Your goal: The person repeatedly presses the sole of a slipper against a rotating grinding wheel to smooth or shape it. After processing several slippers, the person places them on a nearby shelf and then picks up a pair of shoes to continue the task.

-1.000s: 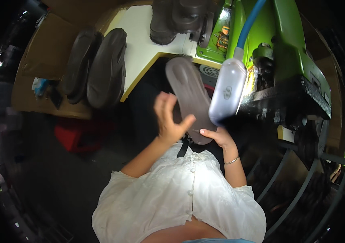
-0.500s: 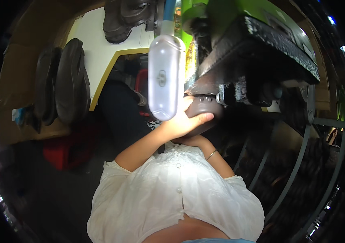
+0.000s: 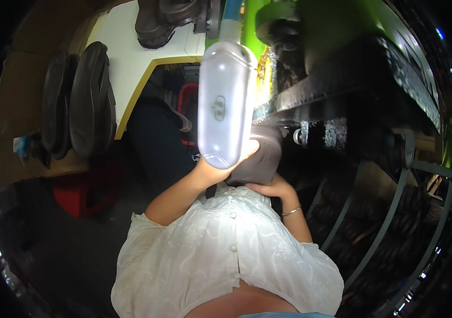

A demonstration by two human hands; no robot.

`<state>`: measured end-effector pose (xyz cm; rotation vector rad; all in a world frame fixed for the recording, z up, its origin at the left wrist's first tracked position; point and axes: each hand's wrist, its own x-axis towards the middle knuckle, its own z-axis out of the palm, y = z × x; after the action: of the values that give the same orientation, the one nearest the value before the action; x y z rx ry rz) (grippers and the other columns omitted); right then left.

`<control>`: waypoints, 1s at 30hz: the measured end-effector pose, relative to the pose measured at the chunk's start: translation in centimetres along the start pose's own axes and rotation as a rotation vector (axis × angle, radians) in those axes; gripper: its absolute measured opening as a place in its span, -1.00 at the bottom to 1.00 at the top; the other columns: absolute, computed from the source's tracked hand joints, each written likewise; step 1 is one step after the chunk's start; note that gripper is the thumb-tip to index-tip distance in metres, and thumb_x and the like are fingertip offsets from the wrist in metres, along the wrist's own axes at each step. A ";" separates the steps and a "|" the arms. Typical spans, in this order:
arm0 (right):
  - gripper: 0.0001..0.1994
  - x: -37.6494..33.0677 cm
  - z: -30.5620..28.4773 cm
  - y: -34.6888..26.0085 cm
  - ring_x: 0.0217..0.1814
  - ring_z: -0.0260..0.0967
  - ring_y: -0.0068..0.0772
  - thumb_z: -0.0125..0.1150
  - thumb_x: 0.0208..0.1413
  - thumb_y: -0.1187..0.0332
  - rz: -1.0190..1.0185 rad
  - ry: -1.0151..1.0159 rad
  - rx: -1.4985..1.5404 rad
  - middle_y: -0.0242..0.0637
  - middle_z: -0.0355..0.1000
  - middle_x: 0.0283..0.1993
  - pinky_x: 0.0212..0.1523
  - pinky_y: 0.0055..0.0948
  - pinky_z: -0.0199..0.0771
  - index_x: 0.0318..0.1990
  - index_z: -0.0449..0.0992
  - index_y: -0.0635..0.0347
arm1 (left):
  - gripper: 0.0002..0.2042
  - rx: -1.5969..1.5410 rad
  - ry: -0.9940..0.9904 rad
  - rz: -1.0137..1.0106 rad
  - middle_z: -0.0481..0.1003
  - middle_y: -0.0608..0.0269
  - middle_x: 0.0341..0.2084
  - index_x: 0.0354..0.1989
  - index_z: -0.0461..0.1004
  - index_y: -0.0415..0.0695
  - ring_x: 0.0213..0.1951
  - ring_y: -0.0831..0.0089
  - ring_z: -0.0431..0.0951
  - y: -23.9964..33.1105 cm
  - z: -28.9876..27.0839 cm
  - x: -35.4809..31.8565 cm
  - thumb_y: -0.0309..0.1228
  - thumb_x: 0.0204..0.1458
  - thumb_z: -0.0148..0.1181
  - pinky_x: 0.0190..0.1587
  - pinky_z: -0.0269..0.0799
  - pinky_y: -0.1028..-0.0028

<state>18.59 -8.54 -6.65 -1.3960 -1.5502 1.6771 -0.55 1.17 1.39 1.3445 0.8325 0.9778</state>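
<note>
A dark brown shoe [image 3: 260, 159], probably a clog, is held close in front of my white blouse, just below the dark machine head. Gripping its left side is my left hand [image 3: 213, 172], with the thumb laid over the edge and most fingers hidden by the lamp and the shoe. My right hand [image 3: 272, 187] closes around the near lower end, its fingers partly under the shoe. A long translucent work lamp [image 3: 225, 106] hangs in front of the left hand and shines on the shoe.
A green machine [image 3: 337, 32] with a dark arm [image 3: 364, 79] fills the upper right. Brown shoes [image 3: 91, 100] stand at the left by cardboard, others [image 3: 154, 24] on the white table [image 3: 125, 42]. A red stool [image 3: 83, 193] sits lower left; a metal rack [image 3: 379, 238] is at right.
The shoe has come away from the machine and turned, showing a broader side. My right hand has shifted right and its fingers now show. The head view has moved slightly.
</note>
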 end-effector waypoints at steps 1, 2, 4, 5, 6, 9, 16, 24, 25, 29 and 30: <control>-0.63 -1.2 -1.6 -0.4 -0.15 0.37 -0.34 0.30 -0.20 0.33 0.053 0.020 0.041 -0.17 0.46 -0.23 -0.08 -0.39 0.32 -0.20 0.45 0.35 | -0.74 -0.060 0.014 -0.022 0.48 0.28 -0.39 -0.24 0.42 -0.25 -0.34 0.59 0.44 0.0 0.0 -0.2 -0.33 -0.03 0.19 -0.25 0.36 0.55; -0.64 -2.7 -3.3 1.3 -0.19 0.38 -0.38 0.32 -0.24 0.37 0.100 0.061 0.053 -0.19 0.46 -0.27 -0.12 -0.42 0.33 -0.24 0.46 0.38 | -0.74 -0.123 0.015 -0.045 0.48 0.28 -0.39 -0.23 0.41 -0.25 -0.33 0.57 0.44 0.2 0.1 -0.4 -0.34 -0.02 0.18 -0.24 0.37 0.55; -0.64 -5.6 -6.6 1.6 -0.24 0.38 -0.43 0.31 -0.34 0.45 0.187 0.193 0.128 -0.23 0.46 -0.32 -0.16 -0.48 0.34 -0.28 0.47 0.41 | -0.75 -0.244 -0.015 -0.044 0.46 0.29 -0.38 -0.21 0.39 -0.26 -0.28 0.53 0.44 -0.3 0.2 -0.6 -0.35 -0.01 0.16 -0.19 0.35 0.54; -0.63 -6.4 -8.3 0.0 -0.25 0.38 -0.44 0.29 -0.39 0.48 0.227 0.265 0.184 -0.25 0.45 -0.32 -0.17 -0.51 0.33 -0.29 0.47 0.41 | -0.74 -0.275 0.046 -0.013 0.46 0.28 -0.37 -0.21 0.39 -0.26 -0.27 0.52 0.44 -0.2 0.4 -0.6 -0.35 -0.01 0.15 -0.18 0.34 0.54; -0.61 -7.3 -9.8 0.2 -0.26 0.38 -0.43 0.24 -0.42 0.50 0.098 0.352 0.273 -0.25 0.45 -0.32 -0.17 -0.53 0.33 -0.27 0.46 0.40 | -0.74 -0.306 0.103 0.019 0.45 0.27 -0.36 -0.20 0.38 -0.26 -0.26 0.52 0.43 0.4 1.0 -0.7 -0.36 -0.01 0.15 -0.17 0.34 0.54; -0.52 -8.2 -12.3 0.6 -0.21 0.38 -0.29 0.08 -0.44 0.50 -0.409 0.674 0.522 -0.18 0.42 -0.26 -0.11 -0.44 0.34 -0.17 0.39 0.42 | -0.69 -0.287 0.049 -0.027 0.44 0.22 -0.28 -0.15 0.35 -0.28 -0.21 0.50 0.40 0.6 0.9 -0.9 -0.35 -0.01 0.16 -0.15 0.32 0.54; -0.52 -5.7 -12.0 -3.8 -0.05 0.30 -0.18 0.03 -0.22 0.40 -0.560 0.888 0.762 -0.06 0.33 -0.10 0.01 -0.30 0.29 -0.05 0.27 0.43 | -0.76 -0.353 -0.011 -0.187 0.46 0.26 -0.35 -0.19 0.38 -0.30 -0.28 0.57 0.43 0.0 -1.9 -2.0 -0.52 -0.07 0.11 -0.20 0.34 0.55; -0.52 -2.6 -7.5 -6.5 -0.09 0.31 -0.22 0.00 -0.29 0.42 -0.615 0.795 0.864 -0.10 0.34 -0.17 0.02 -0.34 0.26 -0.09 0.27 0.41 | -0.67 -0.300 0.104 -0.039 0.46 0.20 -0.29 -0.16 0.35 -0.36 -0.27 0.57 0.43 -0.2 -5.8 -2.8 -0.38 -0.03 0.18 -0.19 0.33 0.56; -0.52 -2.3 -7.1 -6.7 -0.10 0.30 -0.22 -0.01 -0.30 0.42 -0.618 0.794 0.890 -0.10 0.34 -0.18 0.02 -0.34 0.26 -0.09 0.27 0.41 | -0.66 -0.278 0.099 -0.055 0.46 0.21 -0.29 -0.15 0.35 -0.36 -0.26 0.57 0.43 -0.4 -6.2 -2.9 -0.38 -0.03 0.18 -0.17 0.31 0.56; -0.52 -1.0 -6.4 -4.9 -0.13 0.31 -0.24 -0.01 -0.36 0.41 -0.569 0.746 1.039 -0.11 0.35 -0.20 -0.02 -0.37 0.27 -0.13 0.29 0.40 | -0.63 -0.220 0.128 -0.150 0.45 0.23 -0.29 -0.13 0.35 -0.36 -0.26 0.55 0.41 -1.2 -7.7 -3.9 -0.36 -0.06 0.18 -0.13 0.28 0.55; -0.52 -0.6 -5.9 -5.1 -0.13 0.31 -0.25 -0.01 -0.37 0.41 -0.546 0.740 1.077 -0.11 0.35 -0.21 -0.03 -0.38 0.28 -0.14 0.29 0.40 | -0.61 -0.213 0.139 -0.189 0.45 0.23 -0.29 -0.13 0.35 -0.35 -0.24 0.54 0.41 -2.2 -8.7 -4.5 -0.34 -0.08 0.18 -0.11 0.28 0.54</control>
<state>22.46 -5.04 -0.83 -0.7314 -0.3801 1.1091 -10.09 0.51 -1.65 1.0060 0.9154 0.9882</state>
